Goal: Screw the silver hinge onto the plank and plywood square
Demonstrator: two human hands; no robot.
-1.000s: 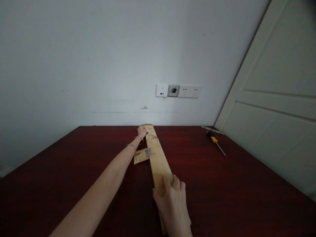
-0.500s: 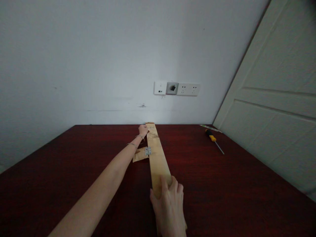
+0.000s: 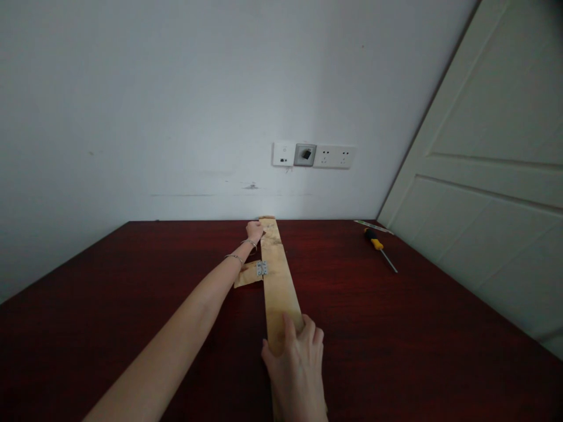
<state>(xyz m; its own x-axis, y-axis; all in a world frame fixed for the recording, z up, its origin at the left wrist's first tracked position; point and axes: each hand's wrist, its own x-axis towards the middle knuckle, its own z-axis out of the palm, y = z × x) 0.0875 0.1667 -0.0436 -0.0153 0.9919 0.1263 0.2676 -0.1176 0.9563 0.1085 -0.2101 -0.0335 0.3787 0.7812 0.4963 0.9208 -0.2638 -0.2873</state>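
Observation:
A long pale wooden board (image 3: 278, 275) lies lengthwise away from me on the dark red table, its far end near the wall. My right hand (image 3: 297, 363) spans the near part of it, thumb at the left edge and fingers over the right. At the far end, my left hand (image 3: 254, 229) is closed at the board's left edge; its fingertips are hard to make out. A small metal hinge (image 3: 262, 268) joins the board's left side to a short wooden piece (image 3: 247, 275), partly behind my left forearm.
A yellow-and-black screwdriver (image 3: 379, 249) lies to the right on the table (image 3: 378, 346). Behind it a thin flat strip (image 3: 373, 226) rests near the wall. Sockets (image 3: 334, 156) are on the wall, and a white panelled door (image 3: 492, 176) stands along the right.
Both hands keep their places on the board. The view has shifted very slightly, and the near end of the board and my right hand sit a little further left.

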